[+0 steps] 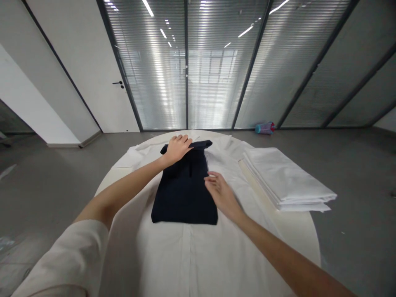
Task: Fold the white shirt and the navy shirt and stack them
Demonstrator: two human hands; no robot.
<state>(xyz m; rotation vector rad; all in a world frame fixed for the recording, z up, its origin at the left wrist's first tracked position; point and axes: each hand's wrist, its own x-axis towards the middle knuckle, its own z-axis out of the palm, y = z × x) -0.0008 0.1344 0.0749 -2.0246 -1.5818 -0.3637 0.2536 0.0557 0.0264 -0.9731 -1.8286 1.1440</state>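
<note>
A folded navy shirt (186,194) with a collar (202,144) at its far end lies on white cloth (173,255). A short dark slit runs down its upper middle. My left hand (178,147) is on the collar's left part, fingers bent over the far edge and thumb toward the right. Close by the shirt's right edge is my right hand (218,189), its fingers loosely curled and apart, holding nothing visible. Whether its fingertips touch the fabric I cannot tell.
The white cloth covers much of a round white table (309,239). Folded white fabric (284,177) is stacked on the right, a corner over the table's edge. Beyond, a blue and pink bundle (265,128) lies on the floor by the glass partition (210,90). A white door (102,95) stands left.
</note>
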